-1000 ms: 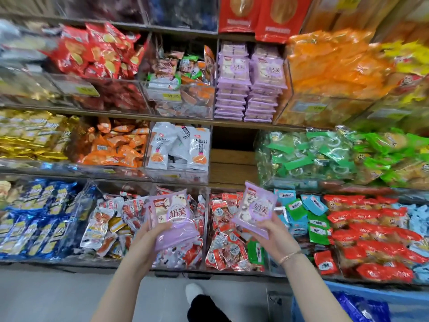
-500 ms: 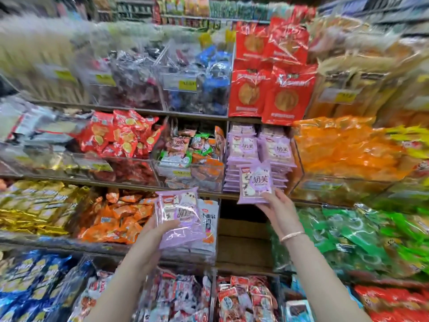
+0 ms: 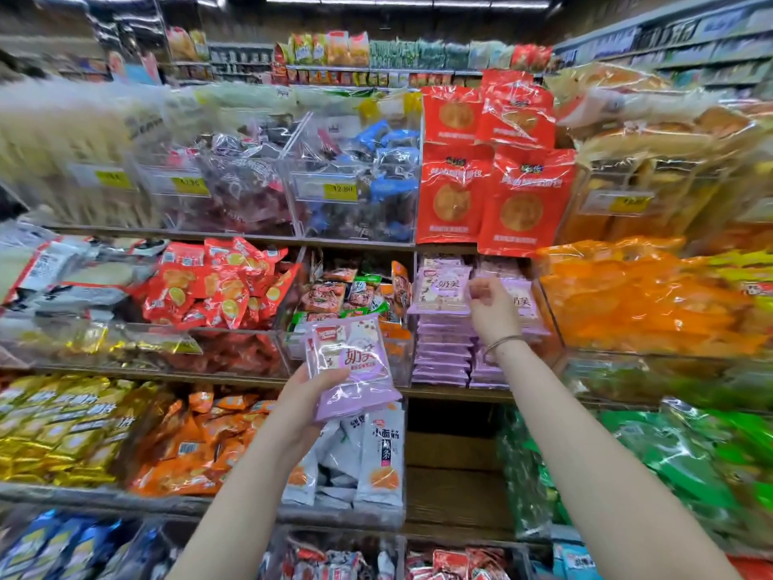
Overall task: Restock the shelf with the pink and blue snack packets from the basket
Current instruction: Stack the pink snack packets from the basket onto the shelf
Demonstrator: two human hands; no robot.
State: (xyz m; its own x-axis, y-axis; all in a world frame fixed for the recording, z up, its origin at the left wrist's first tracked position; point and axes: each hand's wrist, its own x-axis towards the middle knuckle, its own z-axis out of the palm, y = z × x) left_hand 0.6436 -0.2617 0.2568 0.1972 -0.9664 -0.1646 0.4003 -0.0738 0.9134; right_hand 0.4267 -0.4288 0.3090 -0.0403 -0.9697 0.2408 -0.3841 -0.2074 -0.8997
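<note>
Pink-lilac plastic fills the left grip: the left hand (image 3: 305, 412), just below the centre of the frame, curls its thumb across the front of a few pink snack packets (image 3: 355, 366) with the fingers behind them, holding them tilted, printed face to the camera, in front of the shelving and not on it; up and to the right, the right hand (image 3: 495, 311) is raised to the two shelved stacks (image 3: 443, 349) of the same pink packets, its fingers curled and the thumb close to the right edge of the top packet (image 3: 441, 286) of the left stack; whether this grip pinches a packet or only touches one I cannot tell; a thin bracelet (image 3: 504, 342) circles that wrist; the stacks stand side by side on the middle shelf (image 3: 456, 393), right of centre; left of them a clear bin (image 3: 355, 295) holds mixed small snacks, and further left lie red packets (image 3: 221, 282); right of the stacks is a heap of orange bags (image 3: 648, 299); above them stand red pouches (image 3: 518, 203), with a yellow price label (image 3: 326, 191) to their left; under the left hand are white packets (image 3: 380, 462); green bags (image 3: 669, 454) fill the lower right, gold packets (image 3: 46, 429) the left edge.
</note>
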